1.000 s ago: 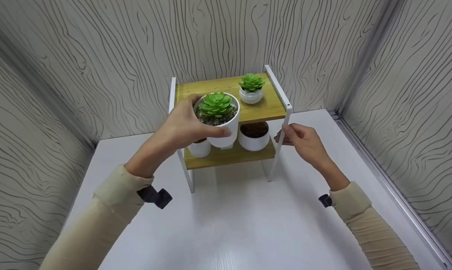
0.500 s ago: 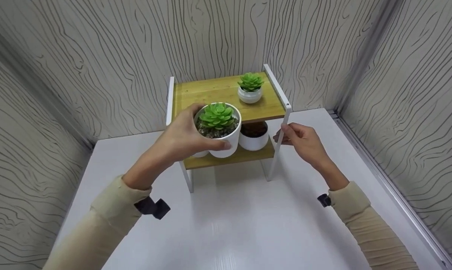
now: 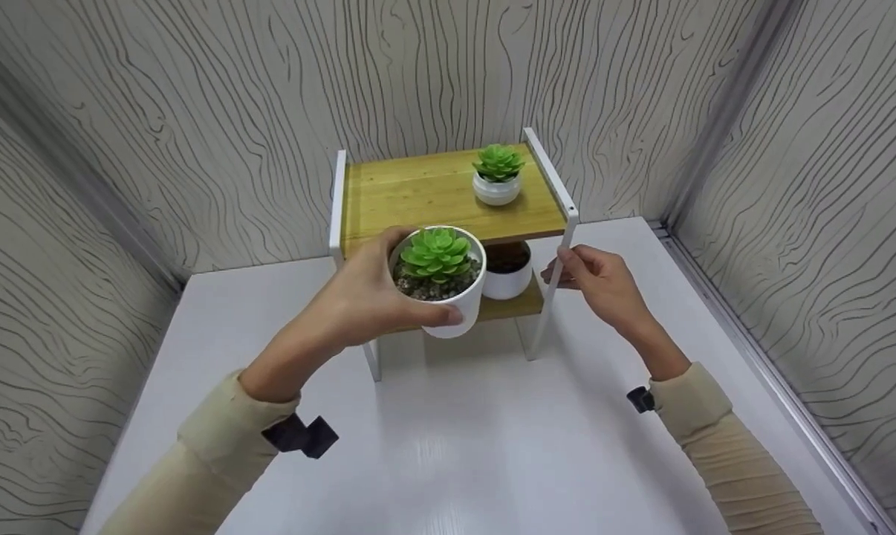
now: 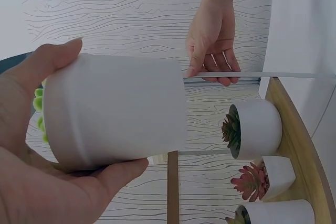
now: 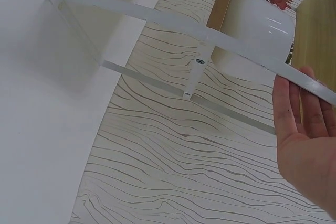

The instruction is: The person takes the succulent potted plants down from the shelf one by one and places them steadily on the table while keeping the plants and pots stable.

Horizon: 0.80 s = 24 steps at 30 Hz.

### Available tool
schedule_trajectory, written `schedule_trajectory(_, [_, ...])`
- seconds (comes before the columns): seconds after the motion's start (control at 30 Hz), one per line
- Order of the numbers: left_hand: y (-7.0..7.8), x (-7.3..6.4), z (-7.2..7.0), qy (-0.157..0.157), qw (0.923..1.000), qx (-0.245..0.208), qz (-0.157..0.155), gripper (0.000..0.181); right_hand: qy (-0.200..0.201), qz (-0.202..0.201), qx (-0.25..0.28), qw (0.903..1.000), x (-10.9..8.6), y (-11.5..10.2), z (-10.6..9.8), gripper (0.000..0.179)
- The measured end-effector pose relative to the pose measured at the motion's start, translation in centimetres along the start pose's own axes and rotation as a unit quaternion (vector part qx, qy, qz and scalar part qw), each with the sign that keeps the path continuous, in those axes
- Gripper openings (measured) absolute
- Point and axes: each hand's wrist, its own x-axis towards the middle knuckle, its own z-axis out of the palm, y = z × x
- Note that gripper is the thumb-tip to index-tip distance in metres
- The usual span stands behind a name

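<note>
My left hand (image 3: 362, 293) grips a white pot with a green succulent (image 3: 437, 256), thumb across its near side and fingers around the back. The pot is raised in front of a two-tier shelf (image 3: 411, 193) with wooden boards and a white metal frame. In the left wrist view the white pot's side (image 4: 126, 111) fills the space between thumb and fingers. My right hand (image 3: 604, 286) pinches the shelf's right front post (image 3: 554, 293), thumb in front and fingers behind. The right wrist view has its fingers (image 5: 283, 108) against the white bar.
A smaller potted green succulent (image 3: 497, 189) stands at the right of the top board. Along the lower board are a round white pot (image 4: 262, 129), a red succulent (image 4: 252, 182) in a white pot, and another white pot (image 4: 283, 214). Wood-patterned walls (image 3: 433, 74) enclose the white table (image 3: 448, 446).
My left hand has brought the potted succulent down and toward me, from over the top board's front edge to in front of the lower board. My right hand has stayed at the post.
</note>
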Motion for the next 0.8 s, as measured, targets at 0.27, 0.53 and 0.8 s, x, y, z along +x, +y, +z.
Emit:
schedule_trajectory(0.27, [-1.0,-0.9,0.3,0.0,1.0,-0.002,0.005,0.106,0.004,0.001,-0.003,1.0,0.0,0.1,0.0,0.044])
schedule_trajectory(0.53, [-2.0,-2.0,1.2,0.001,0.9997,-0.019,0.017,0.102,0.005,0.004,-0.012,0.9999,-0.1,0.1,0.0,0.045])
schedule_trajectory(0.8, [-2.7,-3.1,2.8,-0.005,0.9997,-0.019,0.012,0.111,0.007,0.0,0.009,0.9999,-0.2,0.2,0.2,0.044])
